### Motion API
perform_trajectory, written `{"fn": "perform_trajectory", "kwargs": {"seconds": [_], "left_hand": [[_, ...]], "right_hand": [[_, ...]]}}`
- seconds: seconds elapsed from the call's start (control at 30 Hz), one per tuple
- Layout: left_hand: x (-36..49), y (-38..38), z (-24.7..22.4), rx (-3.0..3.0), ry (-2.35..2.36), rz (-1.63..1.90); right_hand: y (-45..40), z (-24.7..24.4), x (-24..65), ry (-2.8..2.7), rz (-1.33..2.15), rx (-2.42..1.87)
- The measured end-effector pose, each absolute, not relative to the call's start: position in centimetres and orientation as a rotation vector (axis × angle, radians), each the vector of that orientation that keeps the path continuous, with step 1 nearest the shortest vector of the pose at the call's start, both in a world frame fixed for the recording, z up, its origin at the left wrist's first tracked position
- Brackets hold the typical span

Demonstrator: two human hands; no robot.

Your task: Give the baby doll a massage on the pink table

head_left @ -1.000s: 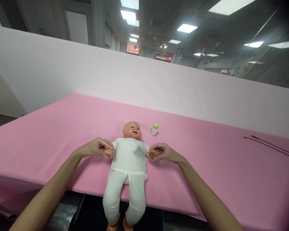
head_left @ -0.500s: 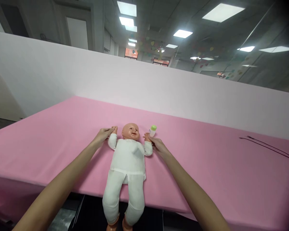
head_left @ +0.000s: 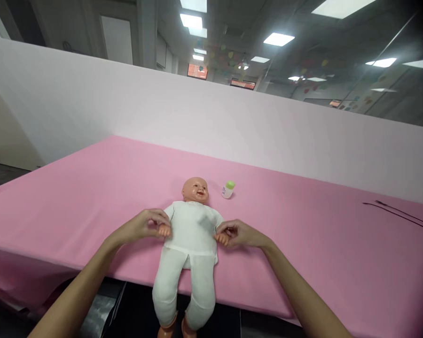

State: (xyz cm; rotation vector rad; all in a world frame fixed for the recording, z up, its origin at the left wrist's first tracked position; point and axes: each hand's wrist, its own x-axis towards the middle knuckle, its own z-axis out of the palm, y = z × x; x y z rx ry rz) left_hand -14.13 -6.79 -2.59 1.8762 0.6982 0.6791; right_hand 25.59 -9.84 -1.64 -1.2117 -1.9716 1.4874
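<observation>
A baby doll [head_left: 192, 225] in a white top and trousers lies face up on the pink cloth, its lower legs past the table's front edge. My left hand [head_left: 151, 223] is closed around the doll's arm near the wrist, on the left side of its body. On the other side, my right hand [head_left: 238, 233] grips the doll's other arm close to its hand. Both doll arms point down along its sides. Behind the doll's shoulder, to the right of its head, stands a small bottle [head_left: 228, 190] with a green cap.
The pink-covered table [head_left: 303, 244] stretches to both sides. Thin dark cords [head_left: 400, 213] lie at the far right. A white partition [head_left: 197, 117] rises along the back edge. Below the front edge something black [head_left: 137, 310] shows.
Both doll arms, raised beside its head before, are now down at its sides. My two hands have moved down with them, toward the front edge.
</observation>
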Motion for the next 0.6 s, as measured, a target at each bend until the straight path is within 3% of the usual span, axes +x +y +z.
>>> {"fn": "perform_trajectory", "kwargs": {"seconds": [0.13, 0.33, 0.6], "left_hand": [[-14.4, -8.5, -4.1, 1.899, 0.761, 0.753], [-16.4, -6.0, -5.9, 1.486, 1.363, 1.317], [-18.3, -5.7, -7.4, 1.757, 2.102, 0.751]], "right_hand": [[-11.3, -1.4, 24.9, -2.037, 1.446, -1.197], [-10.4, -1.5, 27.3, -1.233, 1.053, -1.368], [-10.1, -6.6, 31.5, -1.103, 0.771, -1.753]]}}
